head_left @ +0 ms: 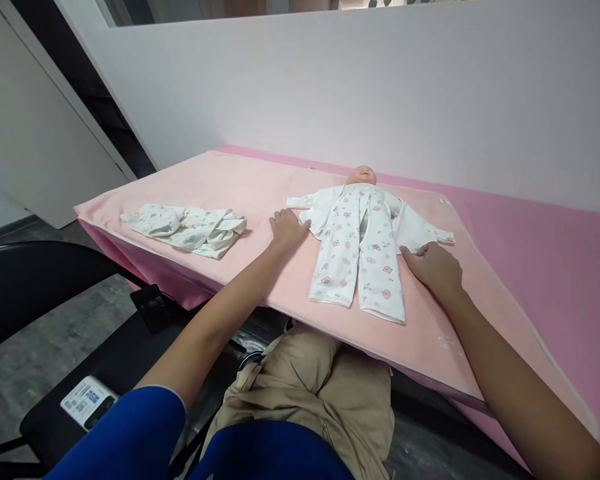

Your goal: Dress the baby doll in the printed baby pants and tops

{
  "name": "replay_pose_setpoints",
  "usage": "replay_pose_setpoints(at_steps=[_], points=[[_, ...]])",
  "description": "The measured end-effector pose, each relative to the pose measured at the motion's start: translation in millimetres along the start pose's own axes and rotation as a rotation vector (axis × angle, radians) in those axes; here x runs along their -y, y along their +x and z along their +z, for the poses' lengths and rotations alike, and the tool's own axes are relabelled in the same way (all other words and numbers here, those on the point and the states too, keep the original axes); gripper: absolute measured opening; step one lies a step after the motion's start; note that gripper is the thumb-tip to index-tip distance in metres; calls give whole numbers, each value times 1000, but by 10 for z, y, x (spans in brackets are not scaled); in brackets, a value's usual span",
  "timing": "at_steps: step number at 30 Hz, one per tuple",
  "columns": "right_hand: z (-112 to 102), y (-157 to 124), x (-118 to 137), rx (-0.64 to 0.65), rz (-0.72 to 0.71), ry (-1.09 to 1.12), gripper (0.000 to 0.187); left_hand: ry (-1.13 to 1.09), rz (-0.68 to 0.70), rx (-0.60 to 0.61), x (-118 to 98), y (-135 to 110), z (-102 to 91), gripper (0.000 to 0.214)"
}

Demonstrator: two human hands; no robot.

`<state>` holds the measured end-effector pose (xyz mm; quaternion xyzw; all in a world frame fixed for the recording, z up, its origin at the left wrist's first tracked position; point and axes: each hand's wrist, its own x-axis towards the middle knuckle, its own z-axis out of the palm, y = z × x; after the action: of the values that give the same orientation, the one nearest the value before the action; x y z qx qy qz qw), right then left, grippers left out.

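A baby doll (364, 175) lies on its back, its head at the far side of the table. White baby pants (336, 257) with a pink and green print are laid over it, legs toward me. Beneath the pants, a white baby shirt (414, 225) spreads its sleeves out to both sides; the doll's body is hidden. My left hand (287, 228) rests beside the left sleeve, fingers apart on the pad and thumb at the shirt's edge. At the shirt's lower right edge, my right hand (436, 267) has its fingers curled, thumb and forefinger closed on the cloth.
Folded printed baby clothes (190, 228) lie to the left on the pink table pad (265, 180). A white wall (330, 93) rises behind the table. By my left side stands a black chair (130, 347) with a white device (87, 402) and a dark phone-like object (151, 308).
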<state>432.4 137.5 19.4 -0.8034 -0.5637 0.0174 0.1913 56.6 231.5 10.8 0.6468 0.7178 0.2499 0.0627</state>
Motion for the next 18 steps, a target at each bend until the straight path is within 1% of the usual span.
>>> replay_pose_setpoints(at_steps=[4,9,13,15,18], points=[[18,-14,38,-12,45,24,48,-79,22,18,31,11,17,34],[7,-81,58,-113,116,99,65,-161,55,60,30,9,-3,23],[27,-62,-11,-195,161,126,70,-265,30,33,38,-12,-52,15],[43,-7,-58,-204,158,135,66,-367,2,18,34,-25,-78,15],[49,112,-129,-141,117,143,48,-649,-95,40,-2,-18,-111,18]])
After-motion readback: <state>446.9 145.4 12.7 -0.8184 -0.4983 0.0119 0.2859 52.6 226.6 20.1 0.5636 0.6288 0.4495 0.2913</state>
